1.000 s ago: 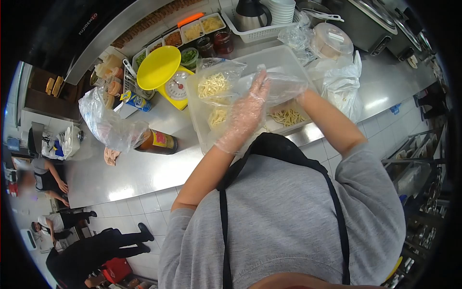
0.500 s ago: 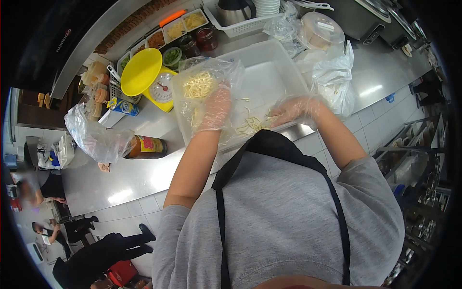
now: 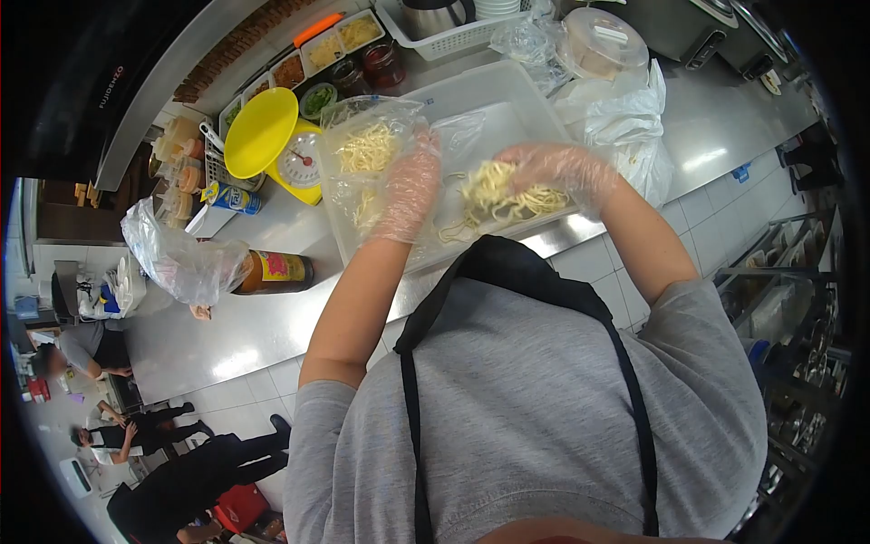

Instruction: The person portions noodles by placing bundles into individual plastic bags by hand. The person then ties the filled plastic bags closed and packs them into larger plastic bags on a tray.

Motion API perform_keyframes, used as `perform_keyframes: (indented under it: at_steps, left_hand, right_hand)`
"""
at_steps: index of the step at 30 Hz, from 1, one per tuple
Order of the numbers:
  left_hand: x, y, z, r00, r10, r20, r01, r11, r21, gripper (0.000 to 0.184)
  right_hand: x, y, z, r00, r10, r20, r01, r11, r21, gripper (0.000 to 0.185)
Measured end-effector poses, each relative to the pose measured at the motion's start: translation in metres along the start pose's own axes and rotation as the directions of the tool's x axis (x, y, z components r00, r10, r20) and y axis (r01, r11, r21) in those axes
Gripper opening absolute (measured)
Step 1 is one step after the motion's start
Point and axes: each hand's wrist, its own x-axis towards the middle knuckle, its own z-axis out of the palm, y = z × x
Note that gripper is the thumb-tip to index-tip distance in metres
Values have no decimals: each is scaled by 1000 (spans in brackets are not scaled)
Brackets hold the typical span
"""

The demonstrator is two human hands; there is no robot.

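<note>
Both my hands wear clear plastic gloves, over a translucent white tray (image 3: 503,91). My right hand (image 3: 566,172) is closed round a clump of pale noodles (image 3: 494,192), lifted in the tray's right part, with strands hanging down. My left hand (image 3: 412,186) grips the side of a clear plastic bag (image 3: 390,111) on the tray's left. More noodles (image 3: 367,150) lie in that bag. My left fingertips are partly hidden by the film. A few loose strands rest on the tray floor between my hands.
A yellow kitchen scale (image 3: 263,131) stands left of the tray, near a brown bottle (image 3: 276,272) and a can (image 3: 229,198). Topping containers (image 3: 322,50) line the back. A white plastic bag (image 3: 616,118) and a lidded tub (image 3: 603,45) sit right. Other people are at lower left.
My right hand has come up from the tray's near right side, now with a bigger clump of noodles. My left hand stays at the bag, shifted slightly.
</note>
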Motion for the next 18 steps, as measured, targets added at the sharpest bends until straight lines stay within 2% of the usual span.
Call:
perform_keyframes:
  at_steps: [1,2,3,4,6,7,8,9,10,11,12,14,15,16,17,18]
  left_hand:
    - [4,-1,2,999,36,-7,-36,999,10,55]
    - [6,-2,4,997,73,-13,-73,997,20,56]
    - [6,3,-1,997,79,-13,-78,997,22,56]
    - [5,12,-9,997,69,15,-69,997,-19,56]
    - [3,23,-18,997,69,46,-66,996,-57,56]
    - [2,26,-19,990,144,-3,-144,988,-56,58]
    - [1,29,-21,975,216,-52,-219,974,-54,59]
    - [2,33,-29,975,218,-51,-221,974,-55,59]
    - [3,37,-41,980,189,60,-183,979,-91,58]
    - [2,41,-46,972,161,173,-141,982,-124,58]
    - [1,45,-42,972,160,173,-140,982,-126,58]
    - [-3,51,-27,962,273,-21,-270,931,-247,65]
    - [-2,49,-22,961,274,-19,-270,930,-248,65]
    - [3,47,-17,944,260,-203,-315,892,-325,64]
    - [8,44,-12,899,223,-378,-372,842,-390,63]
    - [12,41,-13,899,228,-374,-376,840,-392,63]
  right_hand:
    - [5,2,-2,1000,-2,0,2,1000,0,49]
    - [13,7,-4,998,-56,-27,58,995,87,47]
    - [18,8,-5,992,-108,-60,117,978,173,44]
    - [20,5,-3,992,-112,-66,122,977,176,44]
    - [25,0,3,994,57,-91,-33,969,245,39]
    - [30,6,-3,994,56,-96,-30,968,249,39]
    - [41,19,-12,993,45,-105,0,919,394,39]
    - [50,31,-17,993,36,-114,30,848,529,38]
    - [57,38,-17,993,36,-116,31,848,529,38]
    - [65,45,-15,971,-15,-238,154,803,576,36]
    - [70,46,-12,932,-56,-359,277,748,603,35]
    - [84,30,7,911,-13,-413,289,736,613,35]
    - [87,23,13,885,31,-464,302,722,623,36]
    - [85,20,14,884,33,-467,303,721,624,36]
    - [82,17,14,826,-231,-514,304,951,61,36]
    - [78,7,15,814,-353,-462,267,933,-242,37]
